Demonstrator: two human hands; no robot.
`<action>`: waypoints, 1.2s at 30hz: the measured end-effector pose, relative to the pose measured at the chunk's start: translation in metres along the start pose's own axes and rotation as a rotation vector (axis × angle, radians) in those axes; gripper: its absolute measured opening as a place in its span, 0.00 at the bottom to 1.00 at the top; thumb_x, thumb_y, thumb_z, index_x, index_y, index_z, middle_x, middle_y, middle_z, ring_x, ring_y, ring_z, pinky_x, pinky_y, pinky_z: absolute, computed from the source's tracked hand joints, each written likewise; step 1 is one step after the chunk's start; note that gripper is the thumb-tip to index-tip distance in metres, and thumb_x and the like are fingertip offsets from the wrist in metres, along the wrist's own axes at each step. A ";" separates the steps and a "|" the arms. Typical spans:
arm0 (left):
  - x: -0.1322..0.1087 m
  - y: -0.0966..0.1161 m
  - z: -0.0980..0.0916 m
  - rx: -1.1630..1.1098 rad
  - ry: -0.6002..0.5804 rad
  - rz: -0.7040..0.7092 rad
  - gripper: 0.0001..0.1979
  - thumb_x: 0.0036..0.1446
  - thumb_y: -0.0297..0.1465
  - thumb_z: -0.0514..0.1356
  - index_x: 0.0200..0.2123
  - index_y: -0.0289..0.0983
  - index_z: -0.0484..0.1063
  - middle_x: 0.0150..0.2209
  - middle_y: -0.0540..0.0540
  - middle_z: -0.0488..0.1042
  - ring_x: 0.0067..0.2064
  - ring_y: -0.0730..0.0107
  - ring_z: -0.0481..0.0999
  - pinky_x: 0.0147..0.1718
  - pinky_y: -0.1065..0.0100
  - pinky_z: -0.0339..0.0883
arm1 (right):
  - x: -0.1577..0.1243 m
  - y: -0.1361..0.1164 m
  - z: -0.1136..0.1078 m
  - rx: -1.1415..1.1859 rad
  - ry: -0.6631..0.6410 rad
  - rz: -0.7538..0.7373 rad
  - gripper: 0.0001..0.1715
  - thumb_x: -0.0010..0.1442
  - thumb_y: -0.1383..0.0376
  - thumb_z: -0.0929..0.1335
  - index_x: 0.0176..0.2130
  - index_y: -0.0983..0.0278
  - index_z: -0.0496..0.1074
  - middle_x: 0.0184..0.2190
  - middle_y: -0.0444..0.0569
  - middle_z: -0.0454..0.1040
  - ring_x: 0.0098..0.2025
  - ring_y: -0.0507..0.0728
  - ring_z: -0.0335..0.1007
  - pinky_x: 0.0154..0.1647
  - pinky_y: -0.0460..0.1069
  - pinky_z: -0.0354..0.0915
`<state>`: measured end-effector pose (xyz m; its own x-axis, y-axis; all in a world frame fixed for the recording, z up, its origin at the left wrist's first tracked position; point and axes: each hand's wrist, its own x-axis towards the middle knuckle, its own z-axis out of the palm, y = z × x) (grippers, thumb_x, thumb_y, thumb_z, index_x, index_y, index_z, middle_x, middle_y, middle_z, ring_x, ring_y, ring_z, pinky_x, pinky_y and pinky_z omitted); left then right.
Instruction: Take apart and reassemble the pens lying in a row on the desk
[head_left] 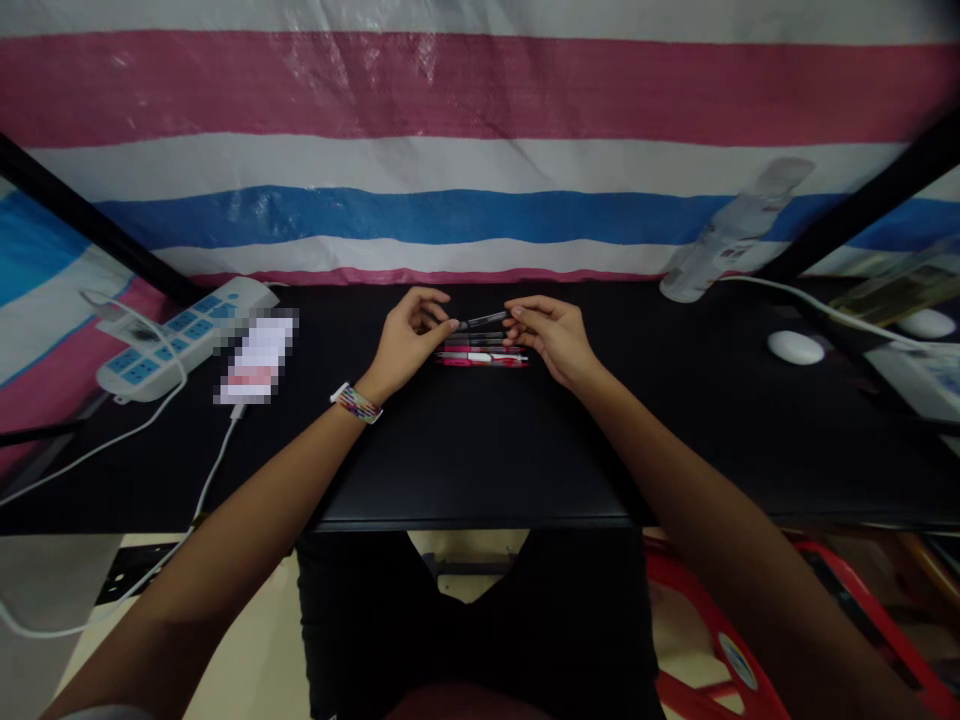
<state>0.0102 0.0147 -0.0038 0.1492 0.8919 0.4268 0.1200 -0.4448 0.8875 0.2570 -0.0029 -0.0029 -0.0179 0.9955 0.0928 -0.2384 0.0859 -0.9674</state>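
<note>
A dark, partly clear pen [487, 320] is held slightly tilted between my two hands, just above the black table. My left hand [411, 335], with a colourful woven band on its wrist, has thumb and fingers closed at the pen's left end. At the opposite end, the fingertips of my right hand [555, 335] pinch the pen. Below it several pens lie side by side in a row: dark ones [480, 338] farther back, and a white and red pen [480, 357] nearest me. My fingers cover some of their ends.
A power strip [187, 340] and a blurred-out phone [259, 358] on a white cable lie left on the black table [480, 450]. At right stand a clear bottle [731, 235] and a white rounded object [795, 347]. Striped sheeting [480, 215] hangs behind; a red stool [697, 620] is below right.
</note>
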 end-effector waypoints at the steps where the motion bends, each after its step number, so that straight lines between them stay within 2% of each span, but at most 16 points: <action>1: 0.000 0.000 0.000 -0.007 -0.008 0.007 0.16 0.60 0.33 0.76 0.48 0.40 0.77 0.31 0.52 0.76 0.30 0.72 0.75 0.33 0.69 0.71 | 0.000 0.000 0.000 0.007 0.000 -0.002 0.18 0.54 0.54 0.84 0.40 0.61 0.84 0.32 0.48 0.82 0.31 0.55 0.78 0.42 0.56 0.83; 3: 0.000 -0.001 0.000 -0.032 0.001 0.012 0.15 0.62 0.33 0.74 0.50 0.40 0.76 0.29 0.54 0.74 0.30 0.72 0.75 0.33 0.69 0.71 | 0.000 0.000 0.000 0.010 0.001 -0.002 0.17 0.55 0.55 0.84 0.40 0.61 0.84 0.32 0.48 0.82 0.31 0.55 0.78 0.41 0.56 0.83; 7: 0.000 -0.003 0.000 -0.014 0.026 0.014 0.21 0.57 0.27 0.76 0.50 0.41 0.74 0.35 0.51 0.79 0.36 0.71 0.80 0.39 0.69 0.74 | 0.000 -0.001 0.001 -0.012 0.027 0.010 0.14 0.57 0.56 0.82 0.40 0.60 0.84 0.33 0.48 0.82 0.32 0.55 0.78 0.43 0.57 0.83; 12: 0.001 -0.007 0.000 0.005 0.051 0.008 0.06 0.70 0.35 0.68 0.46 0.41 0.76 0.30 0.51 0.76 0.30 0.72 0.77 0.34 0.68 0.72 | 0.000 0.000 0.001 0.005 0.010 0.014 0.14 0.57 0.56 0.82 0.39 0.60 0.84 0.33 0.49 0.82 0.33 0.56 0.78 0.44 0.58 0.84; 16: 0.002 -0.008 -0.002 0.002 0.071 0.059 0.21 0.59 0.34 0.76 0.53 0.42 0.77 0.40 0.48 0.81 0.40 0.68 0.82 0.42 0.67 0.75 | 0.001 0.001 0.000 -0.020 0.024 0.018 0.17 0.57 0.54 0.82 0.41 0.60 0.83 0.34 0.49 0.82 0.35 0.56 0.79 0.47 0.58 0.84; 18: 0.002 -0.008 -0.003 0.048 0.037 0.072 0.16 0.60 0.35 0.76 0.49 0.41 0.79 0.41 0.46 0.82 0.40 0.68 0.81 0.43 0.66 0.75 | 0.001 0.000 -0.001 -0.022 0.038 0.023 0.17 0.58 0.54 0.82 0.41 0.60 0.83 0.34 0.49 0.82 0.36 0.57 0.80 0.48 0.59 0.84; 20: 0.002 -0.008 -0.003 0.086 0.013 0.062 0.08 0.68 0.38 0.69 0.42 0.40 0.80 0.34 0.47 0.80 0.35 0.68 0.79 0.40 0.65 0.73 | 0.001 -0.001 -0.002 -0.006 0.041 0.027 0.15 0.58 0.55 0.82 0.41 0.60 0.83 0.34 0.49 0.82 0.36 0.56 0.80 0.48 0.58 0.84; 22: 0.001 -0.007 -0.003 0.084 0.042 0.058 0.08 0.70 0.38 0.68 0.44 0.40 0.80 0.31 0.49 0.79 0.34 0.68 0.79 0.40 0.65 0.73 | 0.000 -0.001 -0.002 0.016 0.039 0.033 0.14 0.59 0.57 0.82 0.40 0.61 0.84 0.34 0.49 0.82 0.35 0.56 0.80 0.48 0.58 0.84; 25: 0.001 -0.006 -0.003 0.088 0.097 0.087 0.20 0.60 0.35 0.76 0.54 0.42 0.78 0.39 0.47 0.83 0.41 0.65 0.82 0.46 0.64 0.75 | 0.000 -0.002 -0.001 0.026 0.045 0.047 0.11 0.60 0.59 0.81 0.40 0.61 0.84 0.34 0.49 0.82 0.35 0.55 0.80 0.49 0.58 0.84; 26: 0.001 -0.005 -0.003 0.112 0.085 0.091 0.19 0.59 0.36 0.76 0.51 0.41 0.79 0.40 0.46 0.83 0.42 0.65 0.82 0.46 0.64 0.75 | 0.000 -0.002 -0.001 0.025 0.051 0.052 0.11 0.60 0.59 0.81 0.40 0.60 0.84 0.34 0.48 0.82 0.35 0.55 0.80 0.49 0.57 0.84; 28: 0.001 -0.004 -0.004 0.167 0.032 0.072 0.10 0.67 0.40 0.71 0.38 0.40 0.80 0.35 0.46 0.82 0.38 0.66 0.80 0.43 0.64 0.74 | 0.001 -0.001 0.000 0.026 0.056 0.059 0.11 0.60 0.58 0.81 0.40 0.60 0.84 0.33 0.48 0.82 0.35 0.55 0.80 0.49 0.57 0.84; 29: 0.001 -0.004 -0.004 0.177 0.011 0.054 0.15 0.71 0.41 0.67 0.33 0.39 0.79 0.31 0.46 0.80 0.35 0.67 0.79 0.41 0.64 0.73 | 0.001 0.000 -0.001 0.027 0.056 0.059 0.11 0.60 0.58 0.81 0.40 0.60 0.84 0.33 0.48 0.82 0.35 0.55 0.80 0.49 0.57 0.84; 31: 0.001 -0.003 -0.004 0.149 0.006 0.029 0.14 0.72 0.41 0.66 0.34 0.40 0.79 0.29 0.48 0.78 0.33 0.68 0.78 0.39 0.65 0.72 | 0.001 0.000 -0.001 0.028 0.054 0.060 0.12 0.59 0.58 0.82 0.40 0.60 0.84 0.33 0.48 0.82 0.35 0.55 0.80 0.49 0.58 0.84; 32: 0.001 -0.003 -0.004 0.126 0.016 0.031 0.09 0.69 0.39 0.69 0.39 0.40 0.80 0.30 0.49 0.79 0.34 0.68 0.78 0.40 0.65 0.73 | 0.002 0.001 -0.001 0.028 0.054 0.060 0.12 0.59 0.58 0.82 0.40 0.60 0.84 0.33 0.48 0.82 0.35 0.56 0.80 0.50 0.58 0.84; 34: 0.001 -0.003 -0.004 0.101 0.033 0.056 0.10 0.61 0.34 0.74 0.45 0.41 0.81 0.35 0.49 0.81 0.37 0.67 0.80 0.41 0.65 0.73 | 0.002 0.001 -0.002 0.031 0.058 0.062 0.11 0.59 0.58 0.82 0.40 0.60 0.84 0.34 0.48 0.82 0.35 0.56 0.80 0.50 0.58 0.84; 36: 0.001 -0.003 -0.005 0.125 0.032 0.064 0.06 0.63 0.35 0.73 0.40 0.41 0.81 0.34 0.48 0.81 0.35 0.68 0.78 0.38 0.66 0.71 | 0.002 0.000 -0.002 0.035 0.060 0.063 0.10 0.59 0.59 0.81 0.40 0.60 0.84 0.34 0.49 0.82 0.36 0.56 0.80 0.50 0.58 0.84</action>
<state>0.0050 0.0173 -0.0046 0.1291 0.8625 0.4893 0.2326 -0.5060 0.8306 0.2590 -0.0006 -0.0033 0.0239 0.9996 0.0162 -0.2727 0.0222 -0.9618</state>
